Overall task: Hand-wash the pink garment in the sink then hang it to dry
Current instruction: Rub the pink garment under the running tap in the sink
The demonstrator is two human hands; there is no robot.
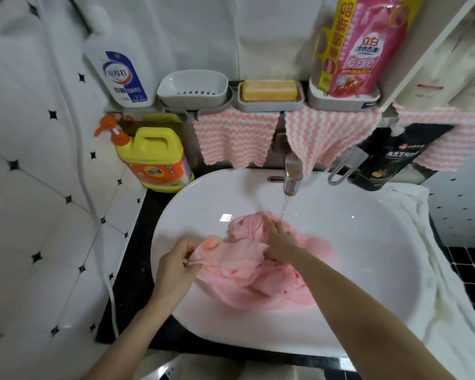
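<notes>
While the tap [291, 176] ran, the pink garment [247, 272] was found in the sink [368, 242], stretched between the left hand [176, 264], by which its edge was pinched, and the right hand [280, 239], pressed flat upon it.

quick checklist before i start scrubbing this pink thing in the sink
1. Water running: ok, the tap pours a stream onto the pink garment.
2. Garment inside the sink: ok, all of it lies in the basin.
3. Grip: ok, the left hand pinches an edge; the right hand presses flat beside the stream.
4. Fabric wet through: cannot tell.
5. Soap applied: not ok, no suds show, and the soap bar lies untouched behind the tap.
6. Basin holding water: cannot tell, fabric covers the bottom.
</notes>
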